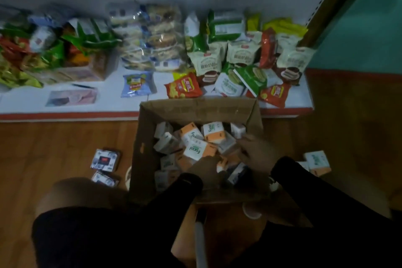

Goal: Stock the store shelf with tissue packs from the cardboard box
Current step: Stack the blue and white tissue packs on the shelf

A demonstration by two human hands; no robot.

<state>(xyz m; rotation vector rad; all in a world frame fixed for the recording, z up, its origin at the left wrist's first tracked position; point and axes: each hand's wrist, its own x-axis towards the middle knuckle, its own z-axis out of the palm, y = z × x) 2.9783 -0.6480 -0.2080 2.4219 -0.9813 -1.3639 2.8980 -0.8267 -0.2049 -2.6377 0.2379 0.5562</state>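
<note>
Step in hand, as I judge it: picking tissue packs out of the cardboard box (195,109), which stands open on the wooden floor (54,143) just in front of the low store shelf (65,102). Both hands are down inside the box. Left hand (205,169) rests among the packs near the orange-and-white tissue pack (196,148) lying uppermost; its fingers are hidden in the dim, blurred frame, so whether its grip is closed on a pack I cannot tell. Right hand (256,151) sits over the packs on the right side, fingers curled downward, but its grip likewise cannot be read. Next move likely calls for a firm hold on one or more packs, a lift clear of the box walls, then a reach forward to a bare stretch of shelf; the white strip left of the box, near the blue snack bag (137,84), looks free. Counts: one box; roughly a dozen packs visible inside, jumbled, exact number unclear; two dark-printed packs (105,160) on the floor left of the box; at least one tissue pack on the floor (317,162) at right. No tissue packs seen on the shelf yet, only snack bags
</note>
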